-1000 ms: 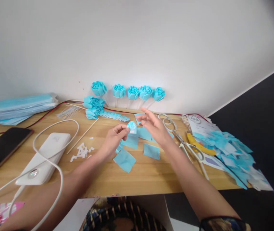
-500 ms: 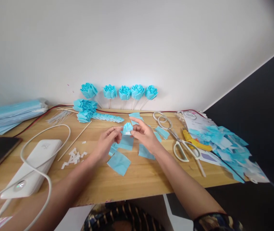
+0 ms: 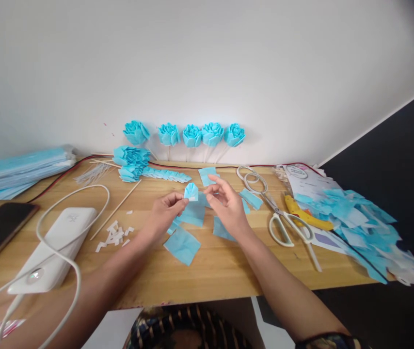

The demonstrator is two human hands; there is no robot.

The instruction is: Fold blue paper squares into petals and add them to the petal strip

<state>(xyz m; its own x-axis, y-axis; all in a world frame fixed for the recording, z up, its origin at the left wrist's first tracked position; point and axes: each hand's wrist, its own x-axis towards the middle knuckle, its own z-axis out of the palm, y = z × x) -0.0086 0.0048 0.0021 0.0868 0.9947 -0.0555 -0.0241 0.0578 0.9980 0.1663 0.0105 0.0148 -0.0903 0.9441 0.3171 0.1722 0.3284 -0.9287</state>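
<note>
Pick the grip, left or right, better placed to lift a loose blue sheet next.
Right, probably. The right grip looks empty, with a loose blue sheet just beyond it in view; the left grip pinches a folded blue piece.

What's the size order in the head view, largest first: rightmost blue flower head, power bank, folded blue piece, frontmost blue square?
1. power bank
2. frontmost blue square
3. rightmost blue flower head
4. folded blue piece, partly covered by the left hand
</note>
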